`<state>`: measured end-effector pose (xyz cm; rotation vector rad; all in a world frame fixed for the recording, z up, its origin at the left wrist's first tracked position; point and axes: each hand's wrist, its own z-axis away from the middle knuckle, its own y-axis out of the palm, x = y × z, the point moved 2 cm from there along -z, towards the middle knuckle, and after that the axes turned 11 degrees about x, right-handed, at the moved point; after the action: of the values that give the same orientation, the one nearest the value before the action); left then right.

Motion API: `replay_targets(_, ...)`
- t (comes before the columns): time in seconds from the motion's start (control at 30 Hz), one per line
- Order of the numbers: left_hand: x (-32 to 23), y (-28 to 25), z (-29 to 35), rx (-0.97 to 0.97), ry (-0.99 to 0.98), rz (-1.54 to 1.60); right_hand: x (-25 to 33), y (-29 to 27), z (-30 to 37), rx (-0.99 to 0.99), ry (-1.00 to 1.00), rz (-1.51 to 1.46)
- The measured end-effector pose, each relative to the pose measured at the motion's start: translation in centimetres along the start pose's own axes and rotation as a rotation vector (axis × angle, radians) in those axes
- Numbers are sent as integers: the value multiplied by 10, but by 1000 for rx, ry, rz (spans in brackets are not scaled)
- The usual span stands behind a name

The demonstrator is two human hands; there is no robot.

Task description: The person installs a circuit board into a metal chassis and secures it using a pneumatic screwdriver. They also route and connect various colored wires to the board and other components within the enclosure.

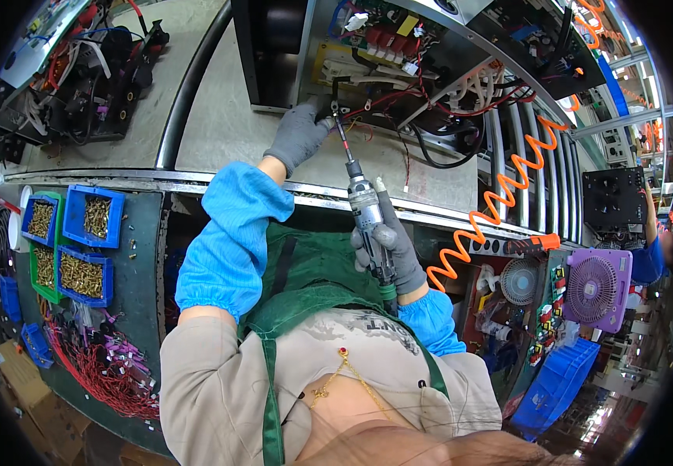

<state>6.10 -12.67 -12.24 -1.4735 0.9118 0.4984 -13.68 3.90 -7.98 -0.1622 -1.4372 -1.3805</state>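
Note:
My right hand (398, 252), in a grey glove, is wrapped round a power screwdriver (366, 208), its forefinger stretched along the body. The long bit points away from me, its tip at a small metal part by the lower edge of an open metal chassis (301, 85). My left hand (299, 138), also gloved, is beside that tip with its fingers closed; what they hold, if anything, is hidden. Inside the chassis are a circuit board (375, 31), red wires (387, 101) and pale cables. A black cable (437, 161) loops out near the front edge.
Blue bins (85, 277) of brass-coloured screws sit on the left bench, with red wire bundles (99, 369) nearby. Another wired unit (95, 85) stands far left. An orange coiled hose (499, 198) crosses at right, above metal rollers (534, 155). A purple fan (596, 289) stands further right.

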Motion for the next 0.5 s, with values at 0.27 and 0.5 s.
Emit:
replay_targets(0.27,-22,-10,12,-67,-2,28,-1,4,9,-38,14,102)
replay_targets(0.5,-19,-15,1,15,-37,89,2,6,4,-22,-7,93)
